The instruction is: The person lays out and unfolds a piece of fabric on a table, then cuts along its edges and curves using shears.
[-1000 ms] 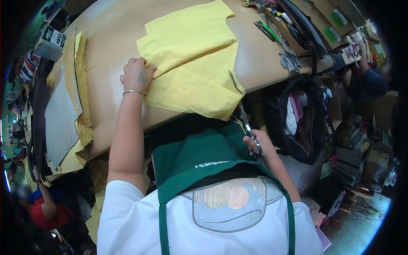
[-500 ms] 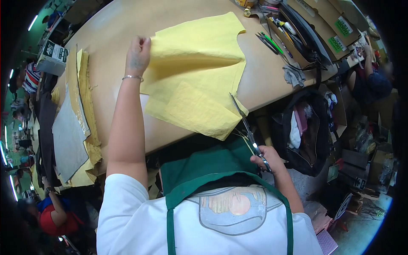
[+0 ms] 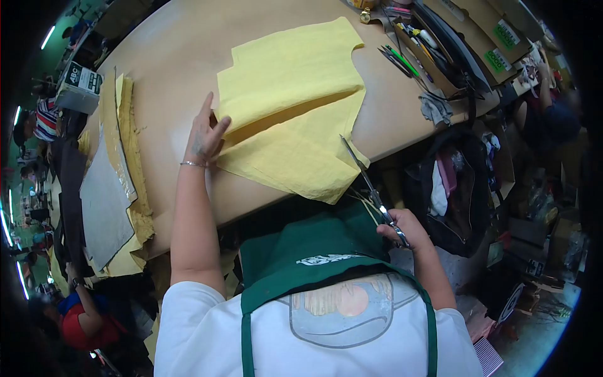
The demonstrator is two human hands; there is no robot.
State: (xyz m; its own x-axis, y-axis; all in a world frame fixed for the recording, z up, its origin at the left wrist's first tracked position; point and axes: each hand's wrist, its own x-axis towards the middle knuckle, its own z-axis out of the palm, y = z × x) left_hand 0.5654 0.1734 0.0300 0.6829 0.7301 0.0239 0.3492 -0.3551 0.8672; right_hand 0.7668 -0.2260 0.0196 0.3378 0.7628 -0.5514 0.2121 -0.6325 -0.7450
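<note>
A piece of yellow fabric (image 3: 282, 78) lies on the table with a raised fold across its middle. At its left edge is my left hand (image 3: 205, 137), fingers spread apart, the thumb beside the fold's end. My right hand (image 3: 407, 227) is wrapped round the handles of a pair of metal scissors (image 3: 372, 191) at the table's front edge. The long blades point up and left, and their tip lies over the fabric's lower right part. Thin yellow strips (image 3: 365, 206) hang near the blades.
On the left lie stacked yellow and grey sheets (image 3: 108, 204). Pens (image 3: 399, 60), a grey cloth (image 3: 434, 108) and a cardboard tray (image 3: 433, 69) are at the right. A black bag (image 3: 449, 195) stands open below the table's right edge. Other people are at both sides.
My left hand has let go of the fabric's upper left edge and moved down along it, its fingers spreading. The fabric's left part now lies flatter. My right hand has shifted slightly right with the scissors.
</note>
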